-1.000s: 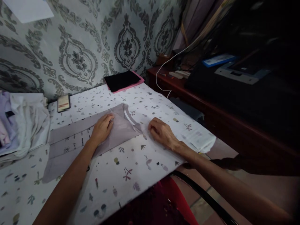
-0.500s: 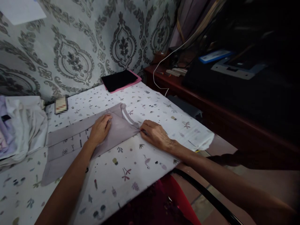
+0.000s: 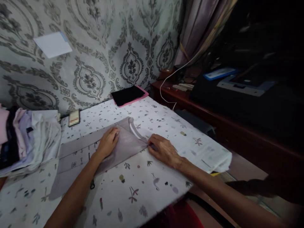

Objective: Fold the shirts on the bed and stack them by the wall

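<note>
A mauve-grey T-shirt (image 3: 125, 142) lies folded lengthwise on the printed white cloth, with dark lettering on its front and its neckline towards the right. My left hand (image 3: 109, 142) rests on the upper part of the shirt, its fingers curled down and gripping the fabric. At the neckline end, my right hand (image 3: 162, 148) pinches the shirt's near corner, which is drawn to a point between thumb and fingers. Creases run across the fabric between the two hands. My left forearm covers part of the shirt's near side.
A pile of folded clothes (image 3: 45, 136) stands at the left. Black and pink folded cloths (image 3: 130, 95) lie by the patterned wall, with a small blurred card (image 3: 74, 117) further left. A white cable (image 3: 163, 85) hangs by the dark wooden furniture (image 3: 228, 126) on the right.
The view has tilted up and turned slightly left, so everything sits lower and further right. Both hands keep their places on the shirt, with little visible movement.
</note>
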`<state>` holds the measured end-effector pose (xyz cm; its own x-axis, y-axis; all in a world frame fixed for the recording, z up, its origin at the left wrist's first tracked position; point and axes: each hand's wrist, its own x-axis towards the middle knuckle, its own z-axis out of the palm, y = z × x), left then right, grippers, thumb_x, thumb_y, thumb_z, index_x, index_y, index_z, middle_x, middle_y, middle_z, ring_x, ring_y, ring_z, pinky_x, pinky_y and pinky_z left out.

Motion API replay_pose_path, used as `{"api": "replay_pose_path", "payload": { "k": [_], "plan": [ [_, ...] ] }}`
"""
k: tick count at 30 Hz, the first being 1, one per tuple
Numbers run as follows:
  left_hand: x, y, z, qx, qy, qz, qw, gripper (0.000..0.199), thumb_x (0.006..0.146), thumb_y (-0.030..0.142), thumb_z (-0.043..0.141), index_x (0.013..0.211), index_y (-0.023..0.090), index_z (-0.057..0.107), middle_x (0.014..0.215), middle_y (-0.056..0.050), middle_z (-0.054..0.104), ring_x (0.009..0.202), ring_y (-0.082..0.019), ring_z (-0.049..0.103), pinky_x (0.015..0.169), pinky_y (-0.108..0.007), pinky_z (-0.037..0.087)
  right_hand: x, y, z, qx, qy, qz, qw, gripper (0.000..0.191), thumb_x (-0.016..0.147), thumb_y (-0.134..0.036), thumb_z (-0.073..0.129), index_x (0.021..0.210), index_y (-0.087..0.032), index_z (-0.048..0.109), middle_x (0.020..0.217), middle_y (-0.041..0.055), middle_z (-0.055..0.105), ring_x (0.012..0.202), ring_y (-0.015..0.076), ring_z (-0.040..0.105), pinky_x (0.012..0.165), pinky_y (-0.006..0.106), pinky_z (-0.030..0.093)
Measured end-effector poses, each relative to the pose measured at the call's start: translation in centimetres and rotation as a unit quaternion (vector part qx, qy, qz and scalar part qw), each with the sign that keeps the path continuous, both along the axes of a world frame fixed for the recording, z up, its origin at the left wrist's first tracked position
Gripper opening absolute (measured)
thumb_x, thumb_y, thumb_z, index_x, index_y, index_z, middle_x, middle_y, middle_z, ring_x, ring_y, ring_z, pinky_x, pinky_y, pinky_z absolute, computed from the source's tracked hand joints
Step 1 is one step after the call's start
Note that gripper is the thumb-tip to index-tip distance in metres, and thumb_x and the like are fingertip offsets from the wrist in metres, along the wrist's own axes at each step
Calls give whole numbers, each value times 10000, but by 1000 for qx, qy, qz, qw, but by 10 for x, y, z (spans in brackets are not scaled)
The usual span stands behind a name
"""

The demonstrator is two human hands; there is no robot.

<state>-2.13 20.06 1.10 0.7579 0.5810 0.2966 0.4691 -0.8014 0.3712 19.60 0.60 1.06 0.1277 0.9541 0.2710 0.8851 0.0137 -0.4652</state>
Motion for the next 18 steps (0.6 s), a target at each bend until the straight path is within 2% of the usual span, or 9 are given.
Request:
{"api": "replay_pose_path", "payload": {
  "k": [6, 8, 11, 14, 16, 18],
  "plan": [
    [18, 23, 8, -9, 34, 91, 995, 249, 903, 255, 491, 1122, 197, 594, 1053, -111, 665, 1036, -281, 616, 953, -441, 497, 0, -1, 5, -15, 30, -5, 999, 101, 836, -131, 527, 827, -203, 597, 897, 46, 650, 824, 182, 601, 757, 302, 445],
    [25, 25, 12, 4, 44, 100, 994, 264, 890, 245, 502, 1131, 188, 597, 1053, -119, 663, 1031, -288, 612, 953, -443, 493, 0, -2, 7, -26, 38, -3, 999, 90, 829, -132, 541, 825, -204, 596, 902, 45, 647, 833, 182, 595, 766, 299, 441],
    [37, 22, 13, 33, 41, 60, 997, 282, 924, 276, 469, 1153, 187, 608, 1137, -131, 659, 1116, -290, 594, 1009, -443, 465, 0, -1, 7, -39, 46, -2, 998, 90, 818, -125, 552, 822, -205, 594, 918, 43, 644, 851, 180, 587, 783, 296, 432],
    [51, 18, 7, 25, 60, -1, 998, 364, 976, 341, 405, 1245, 178, 589, 1274, -136, 645, 1234, -277, 564, 1094, -438, 413, 2, -1, 6, -43, 47, -1, 998, 92, 822, -121, 554, 821, -204, 595, 929, 42, 642, 864, 179, 581, 794, 293, 426],
    [60, 16, 1, 7, 95, -21, 995, 458, 995, 391, 378, 1366, 160, 516, 1434, -152, 565, 1368, -279, 479, 1162, -456, 341, 2, -2, 6, -42, 45, 1, 998, 90, 826, -120, 558, 822, -202, 596, 927, 42, 640, 861, 178, 577, 793, 290, 424],
    [68, 15, -4, -5, 139, -23, 990, 540, 1008, 428, 348, 1465, 150, 420, 1577, -158, 414, 1485, -277, 334, 1213, -479, 249, 3, -2, 6, -42, 46, 5, 998, 85, 828, -122, 565, 831, -198, 601, 931, 44, 639, 860, 178, 572, 791, 289, 423]
  ]
}}
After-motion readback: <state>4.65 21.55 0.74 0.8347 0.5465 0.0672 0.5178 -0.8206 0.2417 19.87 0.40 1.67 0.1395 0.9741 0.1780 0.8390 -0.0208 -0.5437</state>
